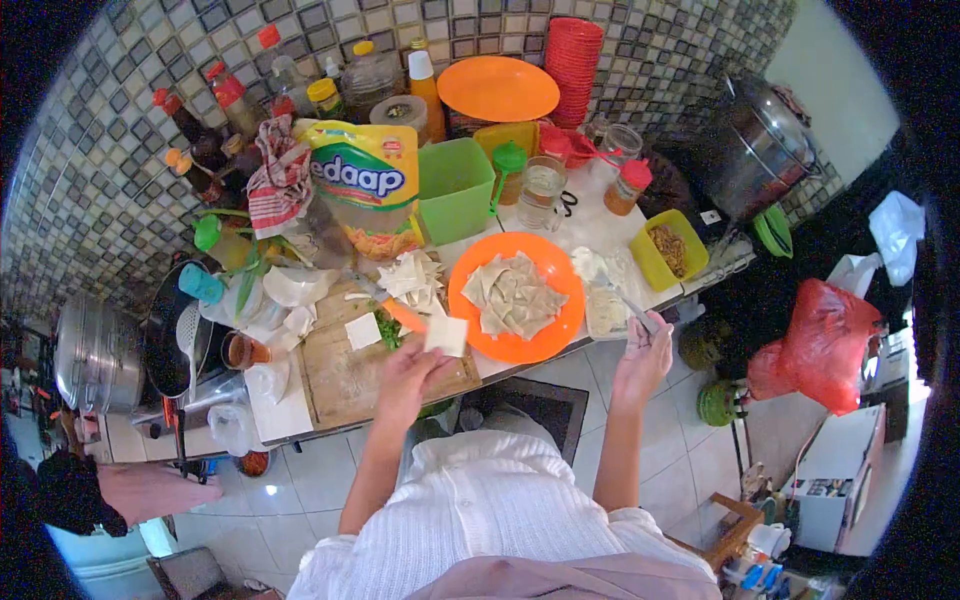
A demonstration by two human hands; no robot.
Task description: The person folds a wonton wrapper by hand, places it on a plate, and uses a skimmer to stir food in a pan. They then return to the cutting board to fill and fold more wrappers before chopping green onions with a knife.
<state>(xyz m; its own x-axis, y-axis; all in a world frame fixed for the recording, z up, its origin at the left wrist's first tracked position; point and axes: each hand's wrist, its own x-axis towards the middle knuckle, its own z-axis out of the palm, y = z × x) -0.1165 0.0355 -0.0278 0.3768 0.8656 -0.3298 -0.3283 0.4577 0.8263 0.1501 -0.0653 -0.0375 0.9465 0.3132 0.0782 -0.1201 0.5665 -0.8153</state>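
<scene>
One square wrapper (pixel 446 337) is pinched between the left hand's (pixel 408 372) fingers above the board (pixel 335 395), while the right hand (pixel 643 365) curls snugly round a utensil (pixel 628 302) reaching over the tub (pixel 605 322). Folded pieces (pixel 515 295) crowd the orange plate (pixel 459 290) between the hands. Filling appears to be the step in hand; the next move seems to call for a small dab, set mid-wrapper.

Toward the back edge of your worktop (pixel 285 422) you have a platter (pixel 499 90), a red stack (pixel 574 75) just right of it, and a green bin (pixel 455 190) beside a printed bag (pixel 365 172). You see bottles (pixel 192 135) and a cloth (pixel 280 180) near the back left corner, a pot (pixel 755 150) near the back right.
</scene>
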